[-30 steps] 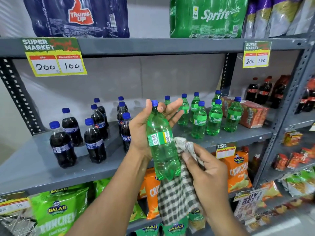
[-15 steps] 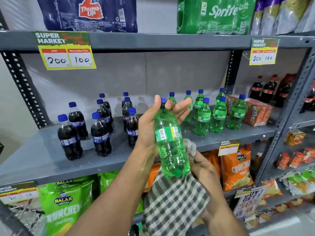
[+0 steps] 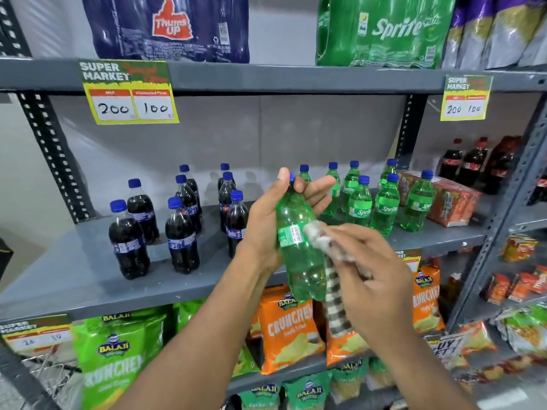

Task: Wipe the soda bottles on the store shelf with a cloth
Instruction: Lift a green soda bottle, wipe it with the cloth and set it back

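My left hand (image 3: 273, 229) loosely grips the green bottle (image 3: 299, 247) by its neck, off the shelf (image 3: 74, 276); my right hand (image 3: 373, 273) presses the bunched cloth (image 3: 321, 238) against its label. Rubbing hard could twist it loose.

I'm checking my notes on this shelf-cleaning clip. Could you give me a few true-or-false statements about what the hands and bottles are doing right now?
1. The left hand holds a green bottle off the shelf. True.
2. The right hand presses a checked cloth against its label. True.
3. The held bottle is dark cola. False: the dark cola bottles stand on the shelf.
4. The green bottles' caps are red. False: blue.
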Demonstrator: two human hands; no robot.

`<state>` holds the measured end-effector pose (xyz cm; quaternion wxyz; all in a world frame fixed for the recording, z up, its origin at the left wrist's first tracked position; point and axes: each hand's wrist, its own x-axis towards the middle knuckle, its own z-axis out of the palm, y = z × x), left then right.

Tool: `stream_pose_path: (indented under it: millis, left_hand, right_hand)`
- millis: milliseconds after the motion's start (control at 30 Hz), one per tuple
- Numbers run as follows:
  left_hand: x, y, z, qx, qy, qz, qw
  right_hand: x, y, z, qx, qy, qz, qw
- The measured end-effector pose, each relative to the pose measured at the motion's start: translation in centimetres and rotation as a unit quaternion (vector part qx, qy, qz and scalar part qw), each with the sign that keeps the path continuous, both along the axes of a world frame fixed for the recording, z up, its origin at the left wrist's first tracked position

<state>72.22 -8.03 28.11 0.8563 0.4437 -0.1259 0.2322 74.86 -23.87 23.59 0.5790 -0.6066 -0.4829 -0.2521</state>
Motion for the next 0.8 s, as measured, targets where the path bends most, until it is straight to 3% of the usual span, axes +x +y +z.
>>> stream_pose_path:
  millis: [100, 200, 800]
  left_hand:
    - [-0.1, 0.5, 0.3, 0.003, -0.003, -0.007, 1.000]
    - [-0.1, 0.6, 0.4, 0.022, 0.006, -0.018, 1.000]
    - [0.3, 1.4, 1.1, 0.088, 0.031, -0.011, 0.996]
  right_hand:
    - [-0.7, -0.2, -0.5, -0.103, -0.262, -0.060, 0.958]
    - [-1.6, 0.0, 0.2, -0.178, -0.358, -0.098, 0.911]
    - [-6.3, 2.8, 1.5, -0.296, -0.376, -0.190, 0.857]
